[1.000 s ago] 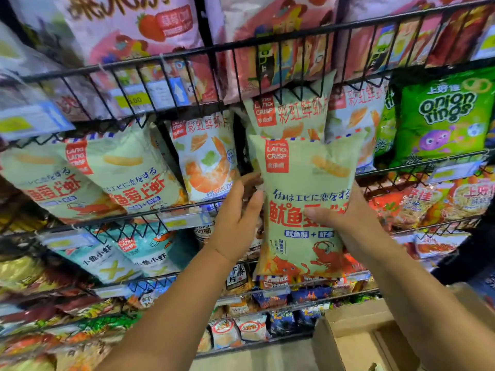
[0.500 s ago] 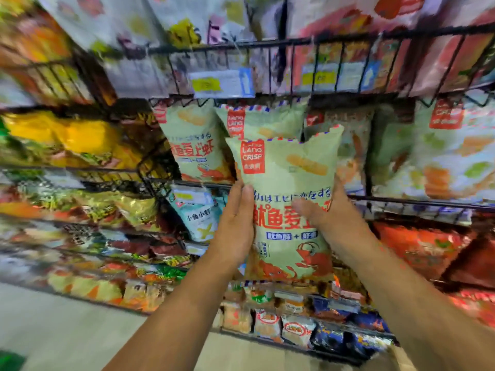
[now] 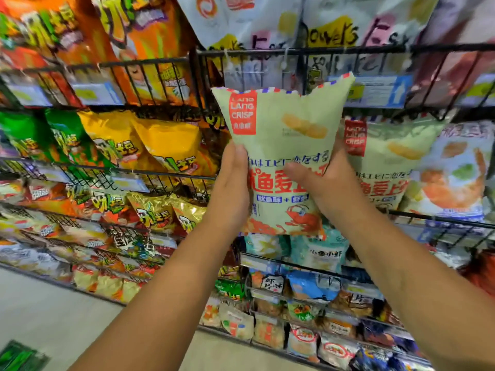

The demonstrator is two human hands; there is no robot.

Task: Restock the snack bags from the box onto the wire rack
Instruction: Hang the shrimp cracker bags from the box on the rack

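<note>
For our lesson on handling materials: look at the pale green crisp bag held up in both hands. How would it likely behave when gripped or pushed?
The pale green crisp bag looks puffed with air, so it is probably light for its size. Its film dents where the left hand and right hand press, suggesting soft, yielding sides. The glossy wrapper may be slippery, and hard squeezing would likely crush the contents.

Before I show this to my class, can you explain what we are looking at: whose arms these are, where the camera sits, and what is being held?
There is no machine here. A person wears one wide-angle camera on the head, so you see their own two bare arms reaching forward. The left hand and the right hand grip a pale green snack bag from both sides, upright, in front of a black wire rack. A matching green bag already stands on the rack just to the right. Yellow bags fill the shelf to the left. The held bag is not yet on the rack.
</note>
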